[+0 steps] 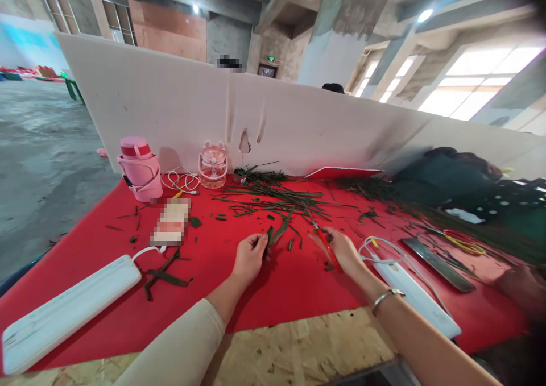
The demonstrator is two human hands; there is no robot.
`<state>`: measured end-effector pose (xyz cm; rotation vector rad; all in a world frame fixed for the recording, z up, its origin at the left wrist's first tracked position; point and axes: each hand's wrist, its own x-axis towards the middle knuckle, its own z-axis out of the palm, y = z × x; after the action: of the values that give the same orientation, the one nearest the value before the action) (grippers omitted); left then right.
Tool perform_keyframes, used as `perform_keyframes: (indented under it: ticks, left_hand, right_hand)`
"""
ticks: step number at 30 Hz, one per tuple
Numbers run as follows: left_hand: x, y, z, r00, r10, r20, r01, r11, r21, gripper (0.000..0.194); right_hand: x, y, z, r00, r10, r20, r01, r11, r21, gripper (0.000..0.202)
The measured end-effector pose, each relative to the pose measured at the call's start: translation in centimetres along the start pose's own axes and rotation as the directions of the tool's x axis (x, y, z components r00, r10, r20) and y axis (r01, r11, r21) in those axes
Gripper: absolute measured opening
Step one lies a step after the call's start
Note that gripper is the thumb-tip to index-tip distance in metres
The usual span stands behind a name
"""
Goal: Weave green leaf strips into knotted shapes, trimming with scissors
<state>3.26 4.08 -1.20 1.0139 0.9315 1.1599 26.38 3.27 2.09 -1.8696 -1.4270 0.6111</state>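
Between the thumb and fingers of my left hand (251, 255) is a dark green leaf strip (282, 229), its free end slanting up to the right. A short folded or rolled green part shows by the thumb; its exact shape is too blurred to tell. My right hand (341, 250), to the right and apart from the leaf, is closed round a red-handled tool (329, 250) with a short metal tip. Whether it is pliers or scissors I cannot make out. Short cut leaf pieces (290, 244) lie on the red tabletop (273, 301) between the hands.
Long leaf strips (294, 195) lie behind my hands. Leftward are a phone (171, 221), white power bank (72, 312), pink bottle (143, 170) and clear bottle (213, 167). Another white device (416, 298), a dark phone (437, 264), yellow-handled scissors (467, 243) and a co-worker's hand (520, 289) are rightward.
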Motion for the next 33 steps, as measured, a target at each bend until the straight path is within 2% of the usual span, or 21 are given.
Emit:
perform_keyframes:
  ticks: [2,4,6,8,10,11,12,13,14,15,16,18,19,21,23,25,28,33]
  left_hand:
    - [0.0,0.2,0.0,1.000,-0.029,-0.011,0.028,0.997,-0.073,0.033]
    - [0.0,0.4,0.0,0.998,-0.053,-0.013,0.051,0.990,-0.129,0.031]
    - [0.0,0.5,0.0,0.997,-0.080,-0.014,0.076,0.982,-0.174,0.031]
    - [0.1,0.7,-0.1,0.995,-0.101,-0.021,0.094,0.971,-0.219,0.033]
    - [0.1,0.8,-0.3,0.992,-0.125,-0.013,0.116,0.953,-0.280,0.034]
    - [0.1,0.8,-0.4,0.990,-0.139,0.000,0.132,0.939,-0.318,0.035]
    - [0.0,0.8,-0.5,0.988,-0.155,0.018,0.151,0.923,-0.355,0.035]
    - [-0.1,0.9,-0.6,0.984,-0.171,0.046,0.176,0.906,-0.386,0.035]
    - [-0.2,0.9,-0.6,0.980,-0.184,0.071,0.197,0.891,-0.410,0.035]
    - [-0.3,0.9,-0.6,0.975,-0.197,0.106,0.224,0.882,-0.414,0.034]
    - [-0.4,0.8,-0.6,0.967,-0.210,0.145,0.251,0.882,-0.399,0.034]
    - [-0.6,0.6,-0.5,0.966,-0.201,0.161,0.246,0.906,-0.346,0.033]
    - [-0.7,0.5,-0.5,0.976,-0.181,0.119,0.211,0.924,-0.320,0.033]
    - [-0.9,0.4,-0.3,0.990,-0.144,0.003,0.140,0.956,-0.257,0.034]
    - [-0.9,0.3,0.0,0.991,-0.106,-0.076,0.092,0.982,-0.167,0.031]
    - [-1.0,0.4,0.2,0.993,-0.083,-0.086,0.077,0.994,-0.071,0.029]
    - [-1.1,0.5,0.6,0.994,-0.084,-0.076,0.087,0.996,0.030,0.031]
    - [-1.3,0.5,1.0,0.984,-0.064,-0.167,0.076,0.995,0.067,0.031]
  right_hand:
    - [1.7,1.4,-1.3,0.990,0.020,-0.139,-0.066,0.938,-0.341,0.039]
    - [3.0,2.2,-2.2,0.992,0.003,-0.130,-0.074,0.831,-0.552,0.037]
    - [3.5,1.9,-2.3,0.995,-0.031,-0.094,-0.038,0.756,-0.653,0.036]
    - [3.5,0.4,-1.4,0.988,-0.115,-0.100,0.020,0.751,-0.661,0.034]
    - [2.8,-1.9,0.5,0.976,-0.211,-0.057,0.151,0.840,-0.521,0.032]
    - [2.3,-3.0,1.7,0.985,-0.168,0.030,0.167,0.915,-0.366,0.025]
    - [1.7,-4.0,3.1,0.981,-0.072,0.180,0.107,0.975,-0.193,0.026]
    - [1.1,-4.9,4.5,0.933,0.042,0.357,-0.034,0.999,-0.027,0.039]
    - [0.5,-5.4,5.8,0.837,0.092,0.539,-0.180,0.977,0.113,0.050]
    - [0.0,-5.8,7.0,0.785,0.093,0.613,-0.289,0.929,0.229,0.053]
    - [-0.4,-5.9,8.1,0.778,0.029,0.628,-0.323,0.876,0.359,0.051]
    - [-0.9,-5.6,9.6,0.868,-0.066,0.493,-0.267,0.775,0.573,0.045]
    - [-0.9,-5.3,10.0,0.916,-0.089,0.391,-0.194,0.755,0.626,0.042]
    - [-0.8,-4.7,10.3,0.971,-0.112,0.213,-0.050,0.770,0.636,0.039]
    - [-0.6,-4.1,10.3,0.983,-0.132,0.131,0.026,0.794,0.607,0.039]
    - [-0.3,-3.8,10.1,0.984,-0.134,0.121,0.030,0.783,0.621,0.040]
    - [-0.3,-3.9,10.0,0.976,-0.128,0.176,-0.032,0.715,0.698,0.041]
    - [-0.8,-4.7,9.8,0.950,-0.135,0.281,-0.152,0.586,0.796,0.043]
